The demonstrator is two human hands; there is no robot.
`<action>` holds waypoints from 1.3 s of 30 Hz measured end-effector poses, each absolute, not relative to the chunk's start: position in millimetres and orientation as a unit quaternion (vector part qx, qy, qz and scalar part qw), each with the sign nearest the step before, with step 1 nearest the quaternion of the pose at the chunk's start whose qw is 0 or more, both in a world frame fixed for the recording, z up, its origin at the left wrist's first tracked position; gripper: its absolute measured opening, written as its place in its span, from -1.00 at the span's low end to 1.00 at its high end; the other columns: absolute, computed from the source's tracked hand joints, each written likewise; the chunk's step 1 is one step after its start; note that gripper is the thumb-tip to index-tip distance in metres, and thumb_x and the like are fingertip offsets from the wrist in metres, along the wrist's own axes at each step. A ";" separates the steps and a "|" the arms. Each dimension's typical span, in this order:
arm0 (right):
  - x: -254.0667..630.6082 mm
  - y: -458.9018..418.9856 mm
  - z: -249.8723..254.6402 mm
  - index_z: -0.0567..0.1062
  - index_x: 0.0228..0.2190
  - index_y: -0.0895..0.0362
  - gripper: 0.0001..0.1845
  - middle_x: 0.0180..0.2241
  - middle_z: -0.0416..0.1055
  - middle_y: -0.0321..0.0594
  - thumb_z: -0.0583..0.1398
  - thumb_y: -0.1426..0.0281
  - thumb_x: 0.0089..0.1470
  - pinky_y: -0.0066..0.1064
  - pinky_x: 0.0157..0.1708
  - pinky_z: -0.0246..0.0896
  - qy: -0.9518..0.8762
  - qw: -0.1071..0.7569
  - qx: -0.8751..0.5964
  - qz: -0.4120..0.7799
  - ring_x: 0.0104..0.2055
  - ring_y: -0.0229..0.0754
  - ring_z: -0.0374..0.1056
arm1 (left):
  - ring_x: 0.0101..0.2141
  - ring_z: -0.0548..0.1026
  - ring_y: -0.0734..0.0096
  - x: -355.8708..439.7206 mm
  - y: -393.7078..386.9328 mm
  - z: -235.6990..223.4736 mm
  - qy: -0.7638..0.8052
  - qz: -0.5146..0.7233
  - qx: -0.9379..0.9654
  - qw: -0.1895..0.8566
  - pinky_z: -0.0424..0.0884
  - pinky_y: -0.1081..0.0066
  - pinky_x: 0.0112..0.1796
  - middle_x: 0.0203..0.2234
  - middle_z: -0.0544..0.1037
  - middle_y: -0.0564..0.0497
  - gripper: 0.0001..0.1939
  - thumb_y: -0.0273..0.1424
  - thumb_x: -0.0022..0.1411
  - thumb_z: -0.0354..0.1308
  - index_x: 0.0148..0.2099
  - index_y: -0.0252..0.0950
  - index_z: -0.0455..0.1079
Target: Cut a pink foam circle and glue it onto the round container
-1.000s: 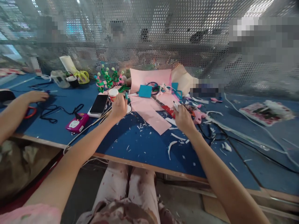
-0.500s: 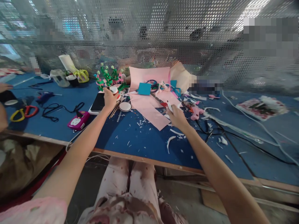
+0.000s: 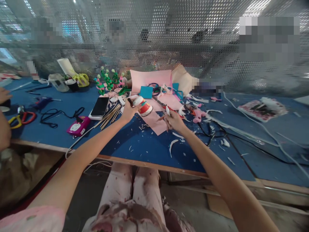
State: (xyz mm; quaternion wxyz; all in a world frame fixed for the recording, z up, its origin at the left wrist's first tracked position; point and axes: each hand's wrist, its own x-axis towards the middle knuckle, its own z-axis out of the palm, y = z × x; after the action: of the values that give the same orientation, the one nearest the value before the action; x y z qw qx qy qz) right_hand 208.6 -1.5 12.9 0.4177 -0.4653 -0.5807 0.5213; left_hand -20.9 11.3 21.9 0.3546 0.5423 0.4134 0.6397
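Note:
My left hand (image 3: 129, 112) is closed round the side of a small cup-shaped container (image 3: 145, 107) with white, red and teal bands. The container is tilted above pink paper (image 3: 156, 124). To its right, my right hand (image 3: 174, 120) has a small white piece (image 3: 168, 110) at its bent fingers, apart from the container. Whether that piece is paper or plastic is unclear. Scissors with red handles (image 3: 167, 109) lie just behind the right hand, partly hidden. Thin wooden sticks (image 3: 109, 117) lie left of my left hand.
A dark-screened phone (image 3: 99, 107) and a purple power adapter (image 3: 78, 126) lie on the left. Green craft flowers (image 3: 108, 80) stand behind. A pink glue gun (image 3: 199, 115) with cables is on the right. White scraps litter the blue table (image 3: 145, 151). Another person's arm (image 3: 4, 124) is at far left.
My left hand has moved right, away from the phone, bringing the banded container over the pink paper. My right hand has shifted slightly left, still with the white piece. The sticks are now more exposed.

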 end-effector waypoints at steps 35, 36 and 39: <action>207.3 3.3 15.3 0.33 -0.40 0.07 -0.86 -0.42 0.49 -0.22 0.16 0.27 0.06 -0.33 -0.51 0.42 -0.455 0.498 -0.494 0.548 -0.37 -0.10 0.48 | -0.25 0.41 0.28 8.1 -0.9 22.3 0.372 0.414 0.753 0.351 0.41 0.19 -0.19 -0.32 0.32 0.01 -0.36 -0.25 -0.29 0.42 -0.34 -0.20 -0.02; 207.1 3.0 15.5 0.33 -0.40 0.06 -0.84 -0.42 0.49 -0.22 0.17 0.25 0.05 -0.32 -0.50 0.42 -0.459 0.507 -0.486 0.545 -0.34 -0.09 0.48 | -0.24 0.42 0.28 8.4 -2.4 21.2 0.368 0.417 0.746 0.366 0.41 0.18 -0.19 -0.30 0.33 0.00 -0.35 -0.26 -0.29 0.42 -0.33 -0.20 -0.02; 206.2 0.4 17.3 0.35 -0.40 0.07 -0.79 -0.45 0.48 -0.21 0.22 0.21 -0.01 -0.30 -0.49 0.42 -0.472 0.518 -0.458 0.546 -0.30 -0.05 0.47 | -0.16 0.43 0.23 9.5 -4.5 17.8 0.361 0.435 0.717 0.408 0.41 0.15 -0.13 -0.24 0.35 -0.05 -0.34 -0.29 -0.31 0.43 -0.32 -0.21 -0.02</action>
State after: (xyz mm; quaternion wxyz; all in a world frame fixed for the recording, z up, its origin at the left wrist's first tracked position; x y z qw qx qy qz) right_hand 206.2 0.4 17.3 0.5183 -0.4579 -0.4724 0.5464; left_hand 9.5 -4.5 17.8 0.4080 0.7169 0.3614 0.4347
